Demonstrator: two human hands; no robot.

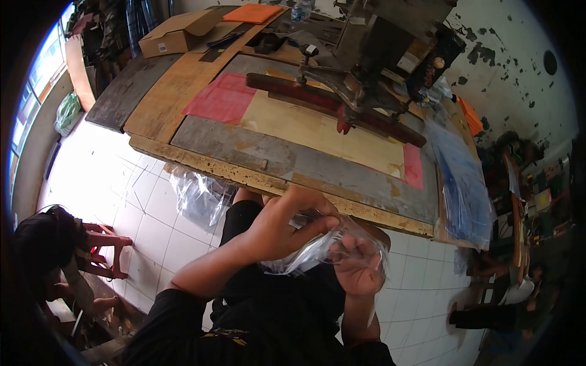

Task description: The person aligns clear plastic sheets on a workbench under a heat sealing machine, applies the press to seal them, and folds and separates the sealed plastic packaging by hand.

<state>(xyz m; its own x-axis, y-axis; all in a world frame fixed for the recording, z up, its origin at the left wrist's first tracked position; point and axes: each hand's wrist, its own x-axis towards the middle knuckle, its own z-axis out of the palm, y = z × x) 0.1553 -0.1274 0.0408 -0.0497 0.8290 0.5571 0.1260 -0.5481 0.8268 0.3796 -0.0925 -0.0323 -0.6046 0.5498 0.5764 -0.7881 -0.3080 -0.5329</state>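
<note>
Right before the workbench (238,171), your left hand (292,215) pinches one clear plastic piece (305,256), your right hand (359,268) half-open against it, one cardboard box (173,38) atop the bench!

Table edge (207,166) blocks fwd of L hand (293,216); room R of R hand (360,268), over floor (418,280)

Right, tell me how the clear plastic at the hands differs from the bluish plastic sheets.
The clear plastic is bunched and creased, while the bluish plastic sheets lie flatter, in layers. The clear plastic looks colourless; the bluish plastic sheets carry a blue tint. The clear plastic is pinched in the left hand, whereas the bluish plastic sheets lie along the right end of the table, touched by neither hand. Both look shiny.
</note>
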